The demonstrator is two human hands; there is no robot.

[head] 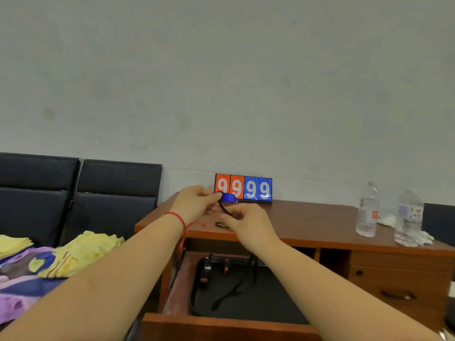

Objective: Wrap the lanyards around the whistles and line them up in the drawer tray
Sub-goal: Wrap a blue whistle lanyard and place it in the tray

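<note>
Wrapping step is in hand: left hand [197, 201] pinches the blue whistle [229, 198] at frame centre, raised above the desk [307, 217] and in front of the scoreboard [243, 189]. Right hand [246, 222], just below and right of it, has fingers curled on the black lanyard [224, 209], which runs down from the whistle into that grip. A short dark loop of cord [220, 225] shows just left of the right hand, low over the desk top; can't tell if it is the lanyard's tail or a separate piece.

Judgement: winding is early or mid-way, since a visible stretch of cord still spans the two hands. Next move likely calls for the right hand to carry the cord round the whistle body under steady tension while the left turns or holds it firm, then tuck the end so it does not spring loose.

Whistle: small, glossy blue, partly hidden by the fingers; shape detail is blurred. Lanyard: thin, flat-looking, black, limp.

Open drawer [221, 326] sits at bottom centre. Black tray [270, 303] inside it holds at least two more whistles [205, 271] at its far edge, with loose black lanyards trailing across the tray floor, apparently not yet wrapped. No neat row there yet.

Upper right: two water bottles [366, 212] on the desk. Lower left: yellow cloths [83, 252].
</note>
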